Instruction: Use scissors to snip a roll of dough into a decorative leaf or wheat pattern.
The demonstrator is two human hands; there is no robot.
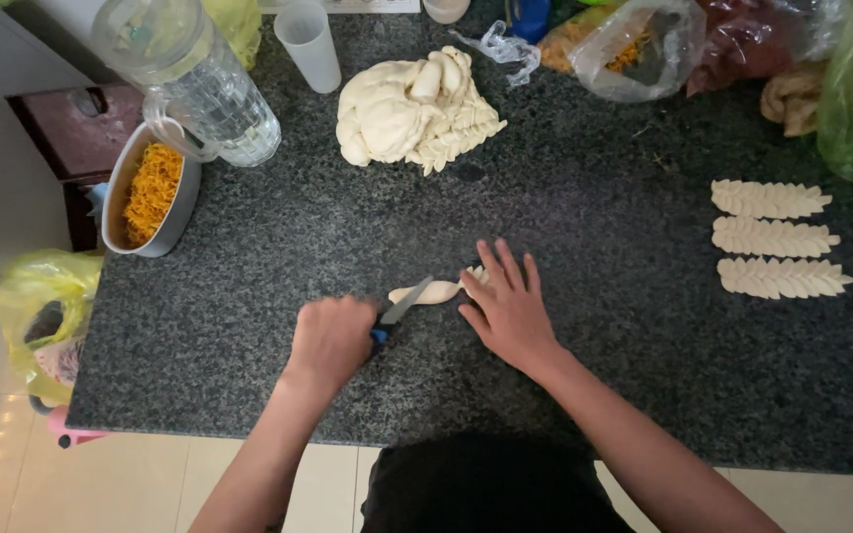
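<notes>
A dark speckled counter [594,326] is being shown from above, and nearly everything is being carried on it. At its far middle a big heap of pale dough [412,109] is lying, partly cut into ridges. At the far left a clear jug [194,74] is being stood beside a grey bowl [116,212] of orange shreds, with a white cup [310,44] near them. Plastic bags [644,39] are being kept along the far right edge. On the right, three finished leaf-shaped dough pieces [777,237] are lying in a row, one above another, well apart from the hands.

Near the front middle, a small dough roll [431,292] is being worked on the counter. It is being pinned at its right end by the right hand [510,311], which is spread flat with fingers apart, pressing rather than gripping. The left hand [331,341] is closed into a fist around blue-handled scissors [397,311], whose blades are being pointed up and right so that the tip is meeting the roll's left part. Whether the blades are parted cannot be told.
</notes>
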